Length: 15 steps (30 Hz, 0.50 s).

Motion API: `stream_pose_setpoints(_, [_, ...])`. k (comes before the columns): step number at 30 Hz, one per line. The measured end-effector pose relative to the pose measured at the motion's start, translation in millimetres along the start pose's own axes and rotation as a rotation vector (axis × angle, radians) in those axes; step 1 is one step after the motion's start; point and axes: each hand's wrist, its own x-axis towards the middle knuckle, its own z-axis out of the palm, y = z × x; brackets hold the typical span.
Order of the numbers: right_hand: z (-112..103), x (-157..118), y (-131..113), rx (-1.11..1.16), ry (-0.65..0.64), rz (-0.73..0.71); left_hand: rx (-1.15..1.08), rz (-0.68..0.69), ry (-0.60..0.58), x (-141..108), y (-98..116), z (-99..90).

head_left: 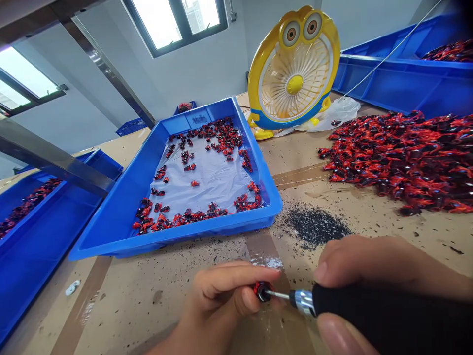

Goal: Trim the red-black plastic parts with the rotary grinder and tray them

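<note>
Between the thumb and fingers of my left hand (225, 291) is a small red and black plastic part (262, 291), its round dark opening turned to the right. My right hand (351, 276) is wrapped round a thick black handheld rotary tool (384, 315) with a silver collar. The tool's thin metal bit (280, 295) points left, its tip at or just inside the part's opening. Fingers cover most of the part. Just beyond my hands, a patch of black shavings (318, 227) lies on the brown table covering (177, 276).
A blue tray (177, 234) with a white liner holds scattered red and black parts. A large heap of them (402, 158) lies at right. Behind stand a yellow fan (294, 74) and a blue bin (391, 84). Another blue bin (48, 236) and a metal post (51, 153) are at left.
</note>
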Motion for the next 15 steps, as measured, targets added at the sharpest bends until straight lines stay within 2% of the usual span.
stream_pose_setpoints(7, [0, 6, -21, 0.021, -0.117, 0.098, -0.031, -0.023, -0.013, 0, 5, -0.1])
stream_pose_setpoints(15, [2, 2, -16, -0.025, -0.053, 0.075, 0.001, -0.060, 0.020, 1, 5, 2.5])
